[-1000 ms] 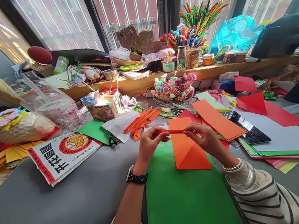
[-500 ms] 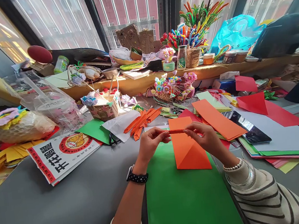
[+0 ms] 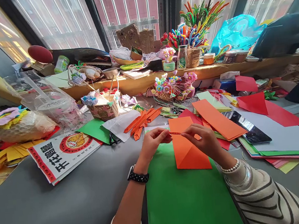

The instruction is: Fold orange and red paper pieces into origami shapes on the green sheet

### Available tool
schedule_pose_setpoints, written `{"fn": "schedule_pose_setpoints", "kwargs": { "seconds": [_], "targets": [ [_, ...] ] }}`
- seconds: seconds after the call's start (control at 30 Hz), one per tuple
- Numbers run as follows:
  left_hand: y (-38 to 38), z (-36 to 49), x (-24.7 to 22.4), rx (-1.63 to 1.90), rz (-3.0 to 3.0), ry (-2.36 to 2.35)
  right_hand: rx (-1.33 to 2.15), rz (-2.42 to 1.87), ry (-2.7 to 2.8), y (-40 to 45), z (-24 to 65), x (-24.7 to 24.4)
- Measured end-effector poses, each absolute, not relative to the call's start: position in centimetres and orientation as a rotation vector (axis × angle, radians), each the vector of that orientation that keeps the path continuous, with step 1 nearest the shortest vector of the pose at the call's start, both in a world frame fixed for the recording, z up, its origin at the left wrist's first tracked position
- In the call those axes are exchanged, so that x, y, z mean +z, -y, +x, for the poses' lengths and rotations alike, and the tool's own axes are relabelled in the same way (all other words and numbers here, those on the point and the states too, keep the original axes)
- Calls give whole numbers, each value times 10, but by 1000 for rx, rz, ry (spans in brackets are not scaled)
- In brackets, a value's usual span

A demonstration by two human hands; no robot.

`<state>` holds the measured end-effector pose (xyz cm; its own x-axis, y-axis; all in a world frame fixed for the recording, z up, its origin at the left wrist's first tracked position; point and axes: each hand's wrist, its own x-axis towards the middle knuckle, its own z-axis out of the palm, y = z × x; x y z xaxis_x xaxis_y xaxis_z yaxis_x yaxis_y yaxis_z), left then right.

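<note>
Strip of folded orange paper [image 3: 175, 133] pinched between 2 hands

The left hand [image 3: 153, 142] has its thumb and index finger clamped on the near-left end of the strip; the right hand [image 3: 202, 138] has its thumb and index finger closed on the other end. The strip lies level and nearly edge-on between them, only a thin line of it showing. It seems to be held just above the creased orange sheet [image 3: 189, 156], though this angle makes the gap hard to judge.

That sheet rests on a large green sheet [image 3: 189, 201], which runs toward the person on the grey worktop [image 3: 68, 207]. The left wrist wears a watch [image 3: 138, 174] with a dotted black band; the right wears a bead bracelet [image 3: 231, 166] beside a striped sleeve [image 3: 267, 195].

Left of the hands, a pile of folded orange pieces [image 3: 141, 123] lies partly over a white paper [image 3: 116, 126], with a printed paper bag [image 3: 65, 155] farther left. On the right, an orange rectangle [image 3: 217, 118] slants beside a black smartphone [image 3: 248, 127], which lies on a stack of coloured paper [image 3: 284, 139]. Behind stand a cardboard basket [image 3: 105, 111] and a cluster of small craft flowers [image 3: 166, 86]. On the windowsill [image 3: 136, 86], a woven pot [image 3: 193, 57] holds pipe cleaners [image 3: 192, 35].
</note>
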<state>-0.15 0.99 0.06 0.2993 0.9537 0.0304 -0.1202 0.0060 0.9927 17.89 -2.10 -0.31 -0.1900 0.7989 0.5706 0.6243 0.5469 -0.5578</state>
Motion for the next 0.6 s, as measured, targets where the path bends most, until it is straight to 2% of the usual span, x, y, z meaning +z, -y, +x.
{"fn": "schedule_pose_setpoints", "kwargs": {
  "seconds": [0.27,0.6],
  "targets": [
    [-9,0,-3,975,1299,-925,3,-1109,2030,16,178,-15],
    [-10,-1,-3,952,1312,-945,50,-1104,2058,20,175,-13]
  ]
}}
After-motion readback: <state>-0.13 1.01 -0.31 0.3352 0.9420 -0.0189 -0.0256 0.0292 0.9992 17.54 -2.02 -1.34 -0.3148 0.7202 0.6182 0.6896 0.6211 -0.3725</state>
